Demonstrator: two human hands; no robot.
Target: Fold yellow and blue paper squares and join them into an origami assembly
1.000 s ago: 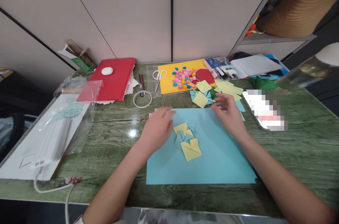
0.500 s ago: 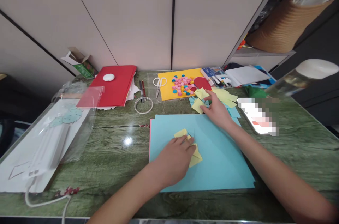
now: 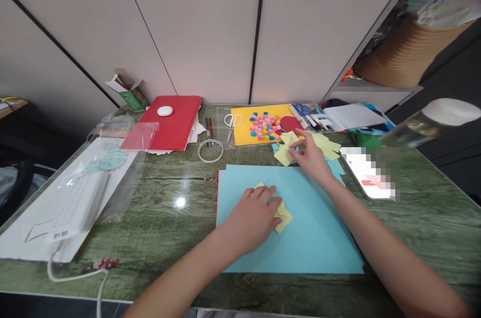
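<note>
Yellow folded paper pieces [image 3: 282, 214] lie on a large light-blue sheet [image 3: 311, 228] in the middle of the green, marble-patterned surface [image 3: 158, 208], and the left hand [image 3: 255, 217] lies flat over them, fingers spread and pressing down rather than pinching. The right hand [image 3: 310, 156] reaches to the far right, its fingertips touching the loose pile of yellow and blue squares [image 3: 285, 150]; whether it has actually pinched a square I cannot tell. The two hands are well apart. One risk, as I judge it, is that the folded assembly under the left palm slips or springs open if the pressure eases, since thin creased paper on a smooth sheet has little grip; another is that the right hand drags several thin squares at once and scatters the stack. The surface looks glossy and reflects a ceiling light, so the blue sheet itself could slide. Farther back lie an orange-yellow card [image 3: 244, 130] carrying small pink, blue and yellow beads [image 3: 265, 125], white-handled scissors [image 3: 233, 125], a ring of clear tape [image 3: 210, 150], and a flat red folder [image 3: 175, 120] with a white oval object [image 3: 165, 110] on it. At the left a crinkled clear plastic sleeve [image 3: 93, 183] covers white printed card.
</note>
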